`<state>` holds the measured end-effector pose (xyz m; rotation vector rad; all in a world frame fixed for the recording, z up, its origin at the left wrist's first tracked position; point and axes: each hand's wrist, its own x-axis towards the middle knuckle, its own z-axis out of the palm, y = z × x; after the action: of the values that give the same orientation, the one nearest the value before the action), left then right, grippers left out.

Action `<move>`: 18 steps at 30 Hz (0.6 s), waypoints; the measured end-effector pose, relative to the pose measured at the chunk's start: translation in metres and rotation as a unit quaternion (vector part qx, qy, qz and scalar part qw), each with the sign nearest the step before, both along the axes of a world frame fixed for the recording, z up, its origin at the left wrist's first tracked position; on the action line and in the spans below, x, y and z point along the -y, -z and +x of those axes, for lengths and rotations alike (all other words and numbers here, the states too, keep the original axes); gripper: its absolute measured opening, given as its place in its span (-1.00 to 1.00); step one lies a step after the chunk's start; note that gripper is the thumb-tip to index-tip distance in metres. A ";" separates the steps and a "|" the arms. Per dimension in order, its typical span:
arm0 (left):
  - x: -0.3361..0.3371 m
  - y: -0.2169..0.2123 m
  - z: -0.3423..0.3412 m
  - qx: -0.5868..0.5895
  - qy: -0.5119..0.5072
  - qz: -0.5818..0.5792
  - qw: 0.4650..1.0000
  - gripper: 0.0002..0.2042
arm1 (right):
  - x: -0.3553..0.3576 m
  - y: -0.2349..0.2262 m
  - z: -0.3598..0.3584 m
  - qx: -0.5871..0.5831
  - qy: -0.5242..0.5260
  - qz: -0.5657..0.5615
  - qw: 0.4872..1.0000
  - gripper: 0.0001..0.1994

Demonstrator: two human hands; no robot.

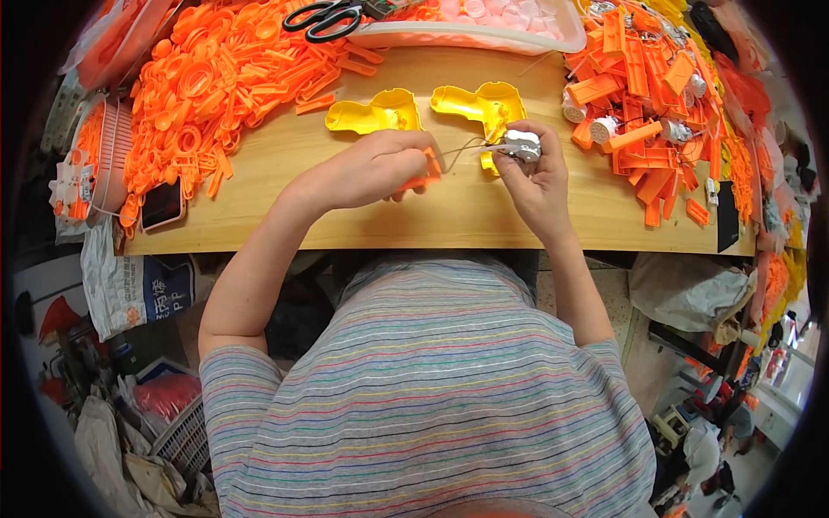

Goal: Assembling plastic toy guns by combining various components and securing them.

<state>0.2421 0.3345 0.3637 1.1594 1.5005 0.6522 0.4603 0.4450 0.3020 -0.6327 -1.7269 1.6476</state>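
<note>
My left hand point(384, 164) is closed around a small orange plastic part point(427, 170) on the wooden table point(285, 190). My right hand point(534, 177) pinches a small silver motor point(522, 145), and thin wires run from it toward my left hand. Two yellow plastic shell halves lie just beyond my hands: one point(376, 112) on the left, the other point(484, 105) on the right, partly behind the motor.
A big heap of orange plastic rings and strips point(216, 78) covers the table's left. Orange blocks and more motors point(648, 104) pile up at the right. Black-handled scissors point(324, 17) rest by a white tray point(466, 34) at the back. A phone point(161, 205) lies near the left front corner.
</note>
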 end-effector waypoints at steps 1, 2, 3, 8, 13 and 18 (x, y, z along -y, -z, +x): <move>0.002 0.002 0.001 0.047 -0.001 -0.022 0.999 -0.76 | -0.001 -0.002 0.000 0.021 -0.006 0.034 0.999 -0.62; 0.003 0.004 0.002 0.095 -0.001 -0.045 0.994 -0.78 | -0.002 -0.006 0.001 0.024 -0.009 0.033 0.999 -0.62; 0.005 0.006 0.003 0.142 -0.002 -0.066 0.988 -0.80 | -0.003 -0.011 0.001 0.025 -0.028 0.032 0.999 -0.61; 0.011 0.009 0.010 0.120 0.003 0.007 0.993 -0.84 | -0.005 -0.004 0.001 0.038 0.014 0.150 0.988 -0.62; 0.013 0.011 0.017 0.079 -0.009 0.049 0.996 -0.87 | -0.018 -0.015 0.002 0.061 -0.020 0.336 0.940 -0.61; 0.012 0.020 0.015 0.100 -0.045 -0.013 0.994 -0.78 | -0.019 -0.010 0.007 0.056 -0.123 0.211 0.968 -0.62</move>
<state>0.2576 0.3224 0.3441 0.9806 1.3924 0.7830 0.4675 0.4640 0.3121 -0.3202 -2.2267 1.3500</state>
